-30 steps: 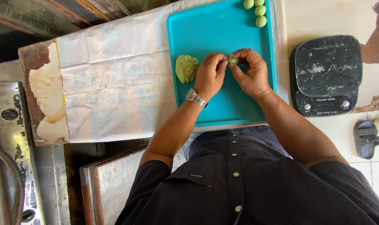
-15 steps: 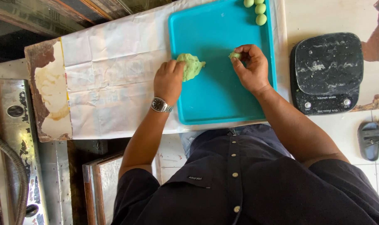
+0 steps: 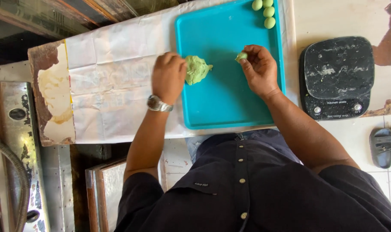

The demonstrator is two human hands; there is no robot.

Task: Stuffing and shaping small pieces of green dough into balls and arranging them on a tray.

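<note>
White creased paper [image 3: 114, 86] is covering the worktop, with a black kitchen scale [image 3: 336, 77] sitting to the right. On the teal tray [image 3: 225, 107], a lumpy, pale green dough mass [image 3: 197, 68] is lying mid-tray; left hand [image 3: 168, 77] is curling against its edge. Right hand [image 3: 259, 68] is pinching a small green dough piece [image 3: 241, 56] in its fingertips. 4 smooth green balls [image 3: 265, 10] are resting at the tray's top corner.

White paper-covered table [image 3: 118, 86] with a turquoise tray [image 3: 229, 107] and black kitchen scale [image 3: 337, 77].
</note>
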